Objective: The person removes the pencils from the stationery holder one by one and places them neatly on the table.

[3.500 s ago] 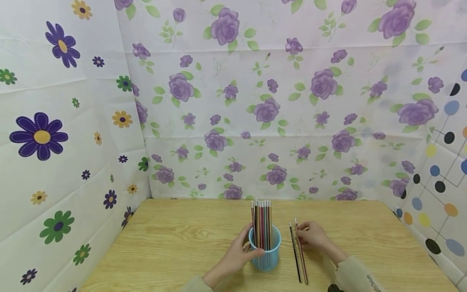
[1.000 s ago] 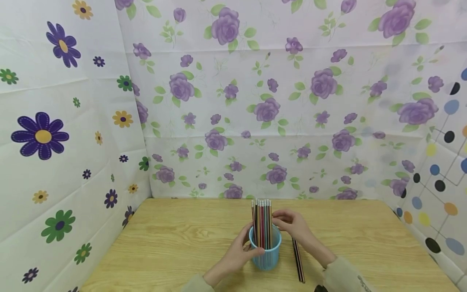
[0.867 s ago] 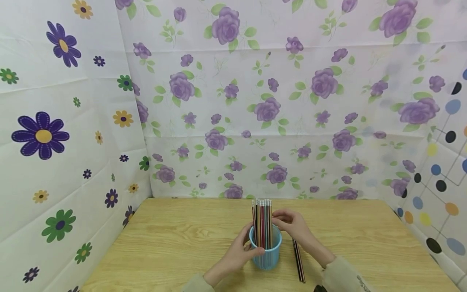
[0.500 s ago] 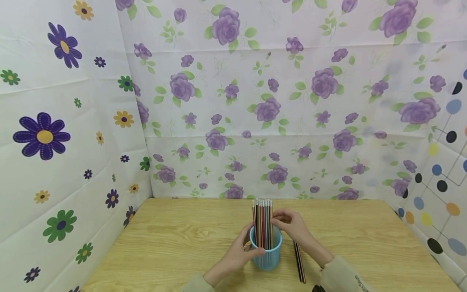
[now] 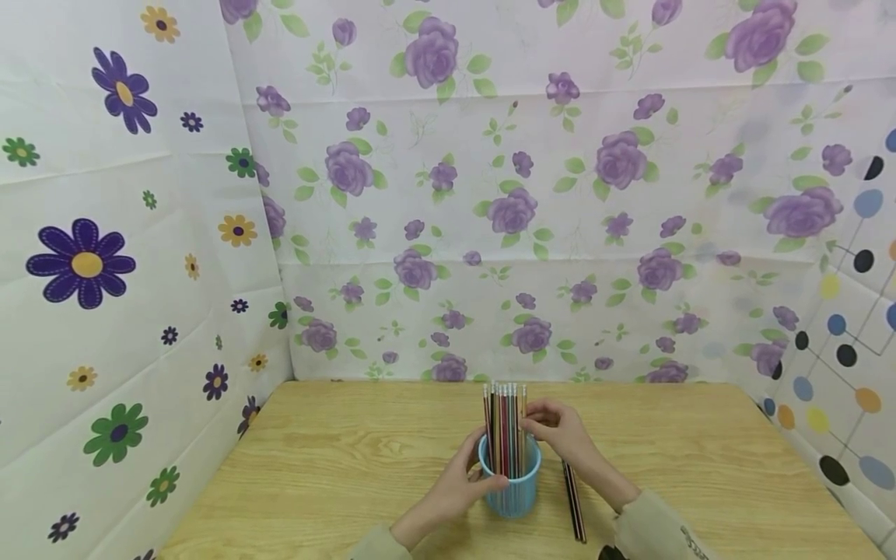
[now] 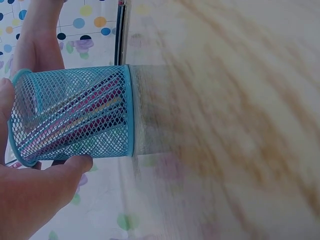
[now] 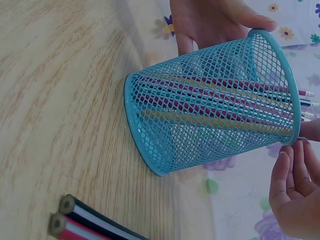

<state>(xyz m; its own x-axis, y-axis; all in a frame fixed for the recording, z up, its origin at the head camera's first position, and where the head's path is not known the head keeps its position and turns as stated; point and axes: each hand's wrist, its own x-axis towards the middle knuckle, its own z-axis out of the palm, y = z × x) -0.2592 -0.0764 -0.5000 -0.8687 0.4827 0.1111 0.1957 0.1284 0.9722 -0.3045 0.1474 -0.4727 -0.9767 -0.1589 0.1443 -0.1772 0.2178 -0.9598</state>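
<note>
A light blue mesh pencil cup (image 5: 514,498) stands upright on the table, holding a bunch of pencils (image 5: 500,432) with their eraser ends up. My left hand (image 5: 451,486) grips the cup from its left side, thumb across the front of the rim. At the right of the rim, my right hand (image 5: 563,435) pinches a yellowish pencil (image 5: 524,447) whose lower part is inside the cup, slightly apart from the bunch. The right wrist view shows these fingers (image 7: 295,172) close to the rim, with the yellowish pencil (image 7: 215,121) seen through the mesh.
Two loose pencils (image 5: 574,505), one dark and one reddish, lie side by side on the wooden table (image 5: 336,482), right of the cup and partly under my right forearm. Flowered cloth (image 5: 420,194) hangs behind the table, with more cloth at both sides.
My right hand has moved from the loose pencils on the table to the cup's rim. In the last half second, the yellowish pencil's top has shifted slightly right. My left hand stays put.
</note>
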